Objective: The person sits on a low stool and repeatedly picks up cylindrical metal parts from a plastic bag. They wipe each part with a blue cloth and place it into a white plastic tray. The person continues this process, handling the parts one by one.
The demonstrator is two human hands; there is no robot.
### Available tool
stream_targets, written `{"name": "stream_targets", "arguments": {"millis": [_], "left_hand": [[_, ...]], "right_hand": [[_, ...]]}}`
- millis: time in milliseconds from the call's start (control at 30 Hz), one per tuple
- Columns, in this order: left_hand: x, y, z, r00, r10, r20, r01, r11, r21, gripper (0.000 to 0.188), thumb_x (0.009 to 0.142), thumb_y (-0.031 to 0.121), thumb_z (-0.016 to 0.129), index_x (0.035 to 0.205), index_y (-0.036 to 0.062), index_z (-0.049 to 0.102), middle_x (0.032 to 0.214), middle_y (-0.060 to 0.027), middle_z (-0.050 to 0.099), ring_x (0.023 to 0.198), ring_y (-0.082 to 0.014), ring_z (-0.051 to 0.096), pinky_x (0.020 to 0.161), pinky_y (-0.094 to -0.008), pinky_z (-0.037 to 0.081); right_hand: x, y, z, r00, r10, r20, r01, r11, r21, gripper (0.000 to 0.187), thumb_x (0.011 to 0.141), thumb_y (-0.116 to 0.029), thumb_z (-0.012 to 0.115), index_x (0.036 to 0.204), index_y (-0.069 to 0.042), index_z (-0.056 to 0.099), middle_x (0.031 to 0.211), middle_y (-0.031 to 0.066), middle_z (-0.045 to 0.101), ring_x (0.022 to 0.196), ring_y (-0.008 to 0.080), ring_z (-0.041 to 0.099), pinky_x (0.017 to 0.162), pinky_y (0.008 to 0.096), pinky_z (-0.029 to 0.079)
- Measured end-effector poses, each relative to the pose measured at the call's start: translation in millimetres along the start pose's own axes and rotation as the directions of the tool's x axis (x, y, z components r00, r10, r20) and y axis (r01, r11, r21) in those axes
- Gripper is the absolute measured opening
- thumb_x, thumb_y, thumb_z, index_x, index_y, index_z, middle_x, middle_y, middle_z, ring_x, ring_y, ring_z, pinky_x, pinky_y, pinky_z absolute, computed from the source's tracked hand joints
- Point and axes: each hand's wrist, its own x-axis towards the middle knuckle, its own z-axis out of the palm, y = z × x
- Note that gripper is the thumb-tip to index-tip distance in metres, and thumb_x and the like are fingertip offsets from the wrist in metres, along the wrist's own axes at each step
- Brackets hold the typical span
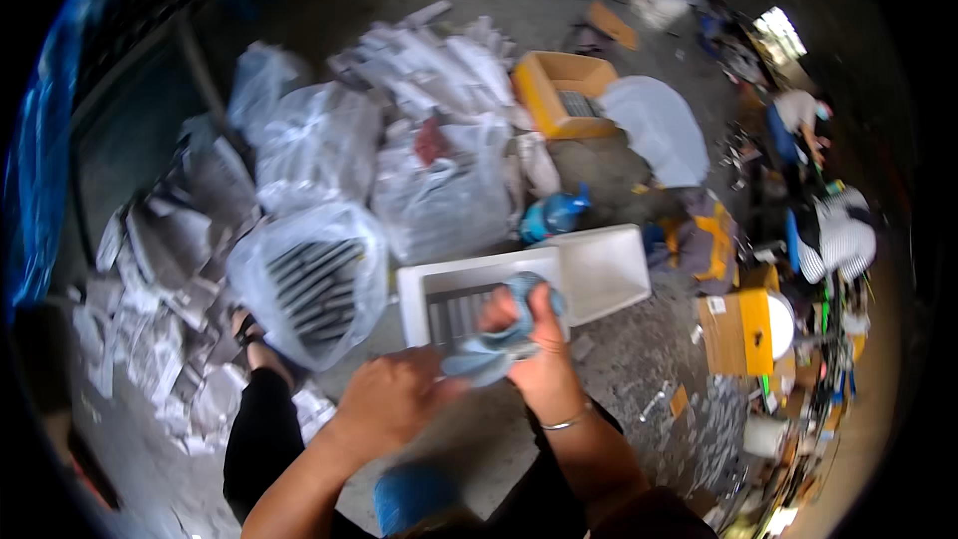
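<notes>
In front of me my right hand (544,349) is closed around a bunched light blue cloth (481,367), and part of it loops above the fingers. My left hand (394,397) is closed at the cloth's other end, its fingers smeared by motion. Whether anything is wrapped inside the cloth I cannot tell. Just beyond the hands stands a white rectangular bin (411,311) with grey bars lying in it, partly covered by my fingers and the cloth. To its left, a plastic-lined round container (242,262) holds several similar grey bars.
A second white bin (629,260) adjoins the first. Behind are a blue bottle (554,215), filled plastic bags (444,205) and a yellow box (539,100). Crumpled paper (165,319) heaps up at left. A cardboard box (728,334) and two people (843,240) are at right.
</notes>
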Motion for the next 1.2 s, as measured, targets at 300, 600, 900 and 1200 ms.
{"name": "stream_targets", "arguments": {"millis": [300, 600, 900, 1200], "left_hand": [[8.9, 1.2, 73.4, 0.91, -0.017, 0.414, 0.397, 0.324, -0.859, 0.037, 0.091, 0.028, 0.06, 0.101, -0.0073, 0.058, 0.084, -0.0173, 0.065, 0.07, -0.0231, 0.064, 0.064, -0.0331, 0.053], [22.5, 6.7, 104.9, 0.949, 0.027, 0.313, 0.294, 0.271, -0.917, 0.032, 0.087, 0.027, 0.065, 0.093, -0.005, 0.061, 0.081, -0.017, 0.066, 0.065, -0.0243, 0.065, 0.06, -0.0351, 0.055], [35.4, 21.3, 130.2, 0.996, -0.017, -0.086, -0.023, 0.896, -0.443, 0.02, 0.082, 0.01, 0.07, 0.083, -0.0074, 0.06, 0.066, -0.0094, 0.064, 0.053, -0.0172, 0.057, 0.053, -0.0288, 0.045], [14.5, 0.3, 126.3, 0.897, 0.149, 0.417, 0.434, -0.107, -0.895, 0.055, 0.088, 0.047, 0.055, 0.099, -0.0067, 0.059, 0.067, -0.018, 0.06, 0.054, -0.028, 0.058, 0.048, -0.0372, 0.048]], "right_hand": [[-44.9, -12.0, -22.2, 0.994, -0.109, 0.016, 0.107, 0.987, 0.124, 0.052, 0.076, -0.059, 0.064, 0.088, -0.009, 0.056, 0.082, 0.0019, 0.058, 0.08, 0.0146, 0.056, 0.075, 0.0317, 0.049], [-59.5, -33.0, -17.1, 0.974, -0.22, -0.046, 0.223, 0.972, 0.07, 0.029, 0.086, -0.032, 0.068, 0.101, -0.01, 0.058, 0.09, 0.0013, 0.06, 0.083, 0.012, 0.058, 0.073, 0.0307, 0.049], [-52.6, -52.4, -7.5, 0.785, -0.414, -0.461, 0.423, 0.902, -0.089, 0.028, 0.081, -0.031, 0.075, 0.092, -0.011, 0.059, 0.089, -0.0053, 0.056, 0.083, 0.0056, 0.048, 0.076, 0.024, 0.039], [-49.6, -44.3, -14.9, 0.975, -0.22, -0.042, 0.223, 0.929, 0.297, 0.026, 0.084, -0.033, 0.07, 0.09, -0.01, 0.057, 0.077, 0.0007, 0.058, 0.07, 0.0117, 0.058, 0.061, 0.0281, 0.05]]}}
